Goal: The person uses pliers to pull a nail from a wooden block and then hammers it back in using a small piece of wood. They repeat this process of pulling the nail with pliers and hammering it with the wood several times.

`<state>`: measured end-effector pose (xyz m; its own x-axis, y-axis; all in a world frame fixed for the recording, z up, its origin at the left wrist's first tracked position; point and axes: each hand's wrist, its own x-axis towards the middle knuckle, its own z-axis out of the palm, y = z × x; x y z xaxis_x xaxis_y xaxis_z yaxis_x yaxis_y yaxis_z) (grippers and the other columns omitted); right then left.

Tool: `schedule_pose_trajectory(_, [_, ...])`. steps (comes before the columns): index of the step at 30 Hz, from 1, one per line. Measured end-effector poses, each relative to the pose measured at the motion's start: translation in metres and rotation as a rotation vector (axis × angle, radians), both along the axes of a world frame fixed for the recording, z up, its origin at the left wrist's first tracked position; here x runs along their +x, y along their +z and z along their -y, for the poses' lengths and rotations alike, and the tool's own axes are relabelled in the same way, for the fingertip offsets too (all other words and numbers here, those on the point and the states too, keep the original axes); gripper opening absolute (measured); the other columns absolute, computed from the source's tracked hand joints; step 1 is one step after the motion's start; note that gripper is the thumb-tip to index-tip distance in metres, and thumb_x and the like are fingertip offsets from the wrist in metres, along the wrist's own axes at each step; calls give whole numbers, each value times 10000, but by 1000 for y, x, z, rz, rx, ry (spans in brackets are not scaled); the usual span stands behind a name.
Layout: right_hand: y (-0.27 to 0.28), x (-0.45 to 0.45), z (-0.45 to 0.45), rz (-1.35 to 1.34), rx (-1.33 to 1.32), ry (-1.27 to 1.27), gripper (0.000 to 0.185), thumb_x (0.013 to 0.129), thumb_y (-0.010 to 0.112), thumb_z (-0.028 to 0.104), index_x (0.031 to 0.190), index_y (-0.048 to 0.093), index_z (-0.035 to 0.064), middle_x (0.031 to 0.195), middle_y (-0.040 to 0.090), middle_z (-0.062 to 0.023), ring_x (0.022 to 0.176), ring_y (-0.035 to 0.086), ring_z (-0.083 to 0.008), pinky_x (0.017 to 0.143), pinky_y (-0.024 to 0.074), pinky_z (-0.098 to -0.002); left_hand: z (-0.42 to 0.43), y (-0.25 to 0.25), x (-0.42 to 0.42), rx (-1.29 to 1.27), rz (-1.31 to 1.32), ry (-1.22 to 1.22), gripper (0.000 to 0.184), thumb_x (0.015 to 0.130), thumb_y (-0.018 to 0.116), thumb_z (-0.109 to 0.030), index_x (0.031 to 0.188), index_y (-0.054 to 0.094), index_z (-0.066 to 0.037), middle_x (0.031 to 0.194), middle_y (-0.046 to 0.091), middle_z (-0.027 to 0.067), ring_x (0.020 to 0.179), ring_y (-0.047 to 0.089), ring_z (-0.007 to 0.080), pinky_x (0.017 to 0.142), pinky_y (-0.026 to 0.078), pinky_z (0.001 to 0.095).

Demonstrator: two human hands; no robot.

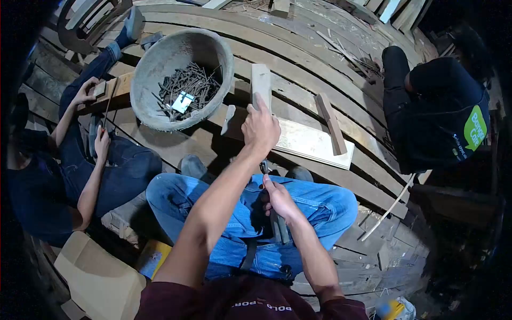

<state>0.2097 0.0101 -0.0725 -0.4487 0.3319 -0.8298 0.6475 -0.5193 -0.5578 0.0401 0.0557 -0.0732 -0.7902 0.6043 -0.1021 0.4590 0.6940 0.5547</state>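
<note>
My left hand [260, 129] grips the near end of a pale wooden block [261, 80], its index finger lying along the top face. Beneath and to the right of that hand lies a light flat board [306, 141], with a narrow brown strip of wood [332, 125] across it. Over my lap, my right hand [278, 200] is closed around a pair of pliers [279, 228]. The two handles point toward me, and the dark head shows just below my left wrist. My fingers hide the middle of the tool.
A grey bucket [140, 88] containing many nails and a small shiny piece [182, 102] stands ahead left. On the left, a seated person [48, 176] holds a thin tool and a wood piece. Another person in dark clothes [432, 117] sits right. Gaps run between the floor planks [298, 50].
</note>
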Motion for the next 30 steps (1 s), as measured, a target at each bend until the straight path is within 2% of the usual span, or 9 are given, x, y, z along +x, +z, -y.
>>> schedule_pose_trajectory(4, [-14,1,10,-18,5,-25,516,1018,506,553,1070,568,44,739,491,-3,554,458,-98,500,418,-281,1,-4,4,17,-31,5,804,889,669,-194,1509,222,56,1286,512,363,1015,662,461,874,547,528])
schedule_pose_trajectory(5, [-14,3,12,-47,-14,-84,378,1004,568,439,1025,568,62,737,489,4,565,465,-100,507,413,-279,2,-3,4,5,-3,14,816,893,663,-211,1511,202,55,1291,511,351,1020,661,464,882,543,533])
schedule_pose_trajectory(8, [-16,13,12,-100,-147,-195,225,949,611,301,969,568,81,741,486,11,573,468,-102,513,410,-278,4,-6,7,64,19,46,837,892,661,-221,1517,176,53,1294,499,345,1035,652,459,881,543,533])
schedule_pose_trajectory(13, [-18,23,6,-201,-233,-213,86,791,617,97,841,554,68,654,517,-1,544,476,-114,509,410,-274,4,-21,25,108,-50,101,878,881,661,-201,1515,133,98,1243,471,312,1014,637,442,824,552,509])
schedule_pose_trajectory(16, [-19,20,-2,-123,-254,-172,99,807,610,66,889,555,71,679,513,-14,563,501,-123,519,458,-288,3,-23,23,124,-53,90,902,882,659,-232,1509,114,120,1225,466,325,964,639,486,824,531,542])
schedule_pose_trajectory(20, [-9,18,-5,-60,-169,-114,150,800,639,61,921,552,75,709,525,4,569,513,-108,516,469,-284,0,-21,14,78,-54,34,904,877,663,-214,1507,115,132,1218,472,322,922,658,469,806,549,526])
schedule_pose_trajectory(24, [-15,18,-5,-72,-178,-60,158,841,634,143,929,542,49,769,552,-38,614,528,-128,534,466,-293,3,-14,12,33,-4,7,875,895,627,-192,1520,104,125,1309,437,378,998,647,465,846,554,509])
schedule_pose_trajectory(28, [-5,15,-6,-34,-154,-55,173,858,630,171,950,558,44,764,549,-23,630,518,-119,549,457,-281,0,-7,3,-39,47,-36,855,902,631,-198,1514,131,128,1287,459,368,962,665,467,856,555,506])
schedule_pose_trajectory(30, [-14,18,-7,-34,-111,16,237,861,639,204,1007,589,24,790,568,-27,650,509,-114,556,441,-273,1,-7,-5,-55,48,-59,912,888,673,-236,1522,119,113,1251,503,342,980,658,480,877,547,516])
